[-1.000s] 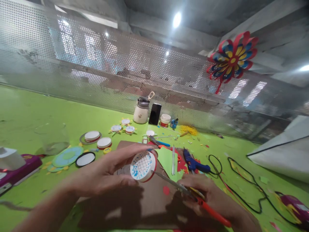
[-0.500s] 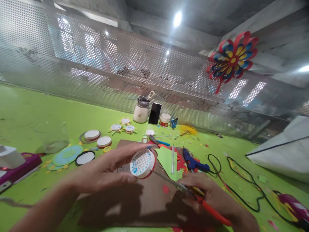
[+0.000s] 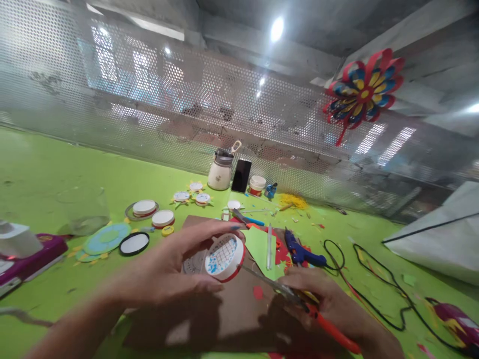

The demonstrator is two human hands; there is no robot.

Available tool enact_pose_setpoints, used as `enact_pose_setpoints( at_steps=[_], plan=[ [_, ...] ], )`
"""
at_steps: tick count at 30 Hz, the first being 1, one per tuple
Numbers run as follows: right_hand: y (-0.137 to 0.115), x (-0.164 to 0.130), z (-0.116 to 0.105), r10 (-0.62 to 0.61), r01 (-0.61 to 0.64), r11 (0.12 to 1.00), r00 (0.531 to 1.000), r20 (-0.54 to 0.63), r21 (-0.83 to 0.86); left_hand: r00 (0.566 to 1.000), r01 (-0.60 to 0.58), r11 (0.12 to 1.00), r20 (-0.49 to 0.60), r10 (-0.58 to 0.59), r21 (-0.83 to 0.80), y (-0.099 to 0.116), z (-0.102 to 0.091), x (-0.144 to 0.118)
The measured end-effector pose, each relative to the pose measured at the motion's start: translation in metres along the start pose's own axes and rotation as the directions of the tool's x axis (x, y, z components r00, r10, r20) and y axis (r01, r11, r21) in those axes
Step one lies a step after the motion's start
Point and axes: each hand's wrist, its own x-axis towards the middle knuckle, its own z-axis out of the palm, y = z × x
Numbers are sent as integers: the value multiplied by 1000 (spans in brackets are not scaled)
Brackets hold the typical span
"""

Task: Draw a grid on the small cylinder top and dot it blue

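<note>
My left hand (image 3: 170, 271) grips a small round white lid (image 3: 226, 257) between thumb and fingers. Its face carries a drawn grid and blue specks, and a red band runs around its edge. My right hand (image 3: 318, 294) is closed round red-handled scissors (image 3: 269, 284), whose thin metal blades point left; their tip is at the lid's red edge, and whether it touches I cannot tell. Under both hands lies a brown cardboard sheet (image 3: 232, 319). Beyond the lid, a green paper piece (image 3: 258, 247) and a clear stick (image 3: 269, 249) rest on the board.
A blue glue gun (image 3: 303, 252) with a black cord (image 3: 389, 269) lies to the right. Further back stand a white jar (image 3: 219, 174), a phone (image 3: 241, 175) and small tubs (image 3: 257, 184). White lids (image 3: 163, 218) and a clear cup (image 3: 84, 214) are at left.
The lid has tilted more in my left hand and shifted slightly right and down. My right hand and the scissors hold nearly the same place.
</note>
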Motion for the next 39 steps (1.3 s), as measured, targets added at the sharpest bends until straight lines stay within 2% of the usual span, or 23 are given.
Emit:
enact_pose_setpoints(
  at_steps=[3,6,10,15,19,24,34,39],
  plan=[
    [1,-1,-1,-4,4,1000,1000,16,-16,999,-17,993,-30,20,115,2,-1,0],
    [1,-1,-2,20,-18,999,999,31,-43,998,-51,986,-29,57,158,5,0,0],
    [1,-1,-1,20,-18,998,999,37,-60,995,-99,986,-2,100,136,8,0,0],
    [1,1,1,24,-23,998,999,34,-53,997,-71,991,18,70,116,5,-1,-1],
    [-1,2,1,16,-16,1000,1000,17,-14,998,-47,987,-26,51,154,-5,0,-5],
    [1,1,0,5,-5,1000,1000,6,8,993,-94,981,-52,104,170,-14,1,-6],
    [2,2,-2,-23,22,998,1000,-9,-54,999,-36,996,-13,38,76,4,1,2],
    [2,1,-2,-9,9,998,1000,-2,-58,999,-32,998,-30,34,59,-1,2,0]
  ],
)
